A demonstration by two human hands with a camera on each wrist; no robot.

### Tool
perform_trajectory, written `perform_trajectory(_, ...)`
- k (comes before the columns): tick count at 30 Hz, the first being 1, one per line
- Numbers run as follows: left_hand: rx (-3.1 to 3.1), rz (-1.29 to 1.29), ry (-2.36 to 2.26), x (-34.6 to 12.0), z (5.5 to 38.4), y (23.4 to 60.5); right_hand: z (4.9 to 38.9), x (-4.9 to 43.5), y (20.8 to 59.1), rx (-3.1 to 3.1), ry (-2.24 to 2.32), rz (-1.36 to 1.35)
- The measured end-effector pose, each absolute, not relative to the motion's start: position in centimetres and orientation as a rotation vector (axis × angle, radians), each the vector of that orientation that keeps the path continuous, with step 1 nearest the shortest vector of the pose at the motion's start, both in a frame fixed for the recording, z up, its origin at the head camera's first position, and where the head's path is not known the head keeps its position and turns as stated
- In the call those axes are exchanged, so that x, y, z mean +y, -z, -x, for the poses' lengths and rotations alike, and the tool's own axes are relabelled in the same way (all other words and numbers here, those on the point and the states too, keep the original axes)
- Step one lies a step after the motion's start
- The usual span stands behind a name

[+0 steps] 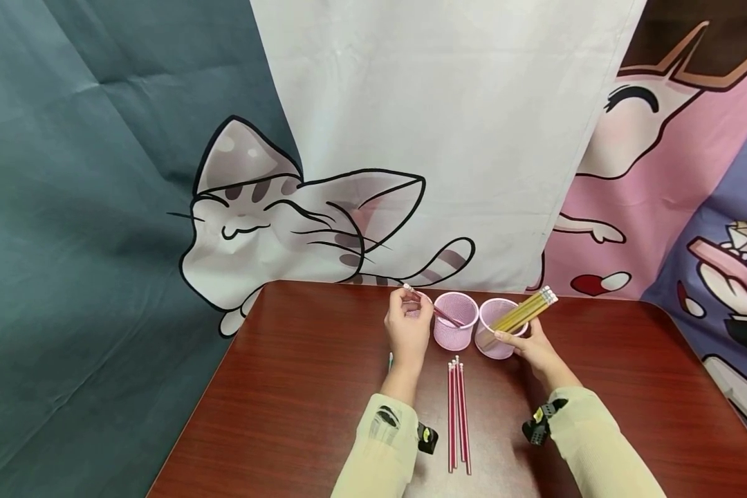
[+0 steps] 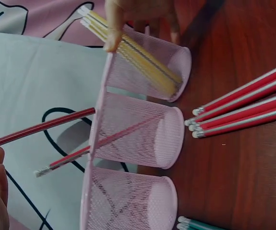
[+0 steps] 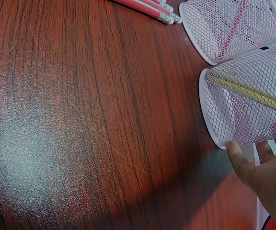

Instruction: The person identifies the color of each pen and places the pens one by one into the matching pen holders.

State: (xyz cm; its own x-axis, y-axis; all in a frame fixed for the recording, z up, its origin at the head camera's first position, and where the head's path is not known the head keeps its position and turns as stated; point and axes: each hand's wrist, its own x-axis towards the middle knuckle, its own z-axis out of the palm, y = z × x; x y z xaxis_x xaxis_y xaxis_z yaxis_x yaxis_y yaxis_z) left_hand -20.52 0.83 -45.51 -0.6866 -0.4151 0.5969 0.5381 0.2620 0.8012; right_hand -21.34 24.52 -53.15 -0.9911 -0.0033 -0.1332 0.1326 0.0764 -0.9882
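Note:
My left hand point(image 1: 409, 330) pinches a red pencil point(image 2: 42, 129) over the middle pink mesh pencil cup point(image 1: 453, 339); its lower end is at that cup's rim. A second red pencil point(image 2: 70, 156) leans inside the middle cup, eraser end up. At the right-hand mesh cup point(image 1: 490, 344), my right hand point(image 1: 540, 354) grips the side, with the thumb at the rim and fingers around the wall. Several yellow pencils point(image 1: 521, 317) lean in that cup, white erasers up. The left mesh cup point(image 2: 131, 199) is mostly hidden behind my left hand in the head view.
Several red pencils point(image 1: 457, 415) lie side by side on the brown table point(image 1: 299, 387), in front of the cups. Green pencils point(image 2: 198, 224) lie near the left cup, mostly covered by my left arm in the head view. A printed cloth point(image 1: 473, 138) hangs behind the table.

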Motion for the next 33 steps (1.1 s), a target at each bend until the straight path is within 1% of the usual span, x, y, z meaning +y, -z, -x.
perform_trajectory(5, -1.772, 0.096, 1.546, 0.9, 20.7, 45.7, 21.3, 24.5, 53.3, 2.22, 2.09, -0.125)
perform_trajectory(9, -1.866, 0.041, 1.497, 1.1, 20.3, 46.7, 21.2, 24.7, 53.8, 2.224, 2.107, -0.053)
perform_trajectory(10, -1.889, 0.03, 1.485, 1.1, 20.2, 47.0, 21.5, 25.0, 54.5, 2.189, 2.163, -0.023)
perform_trajectory(13, -1.936, 0.012, 1.462, 1.3, 20.0, 47.8, 21.6, 25.2, 54.7, 2.184, 2.172, -0.007)
perform_trajectory(23, -2.083, -0.037, 1.368, 1.3, 19.9, 49.7, 21.6, 24.6, 53.2, 2.185, 2.051, -0.157)
perform_trajectory(33, -2.181, -0.108, 1.34, 1.3, 20.0, 50.9, 21.4, 24.7, 53.4, 2.22, 2.07, -0.105)
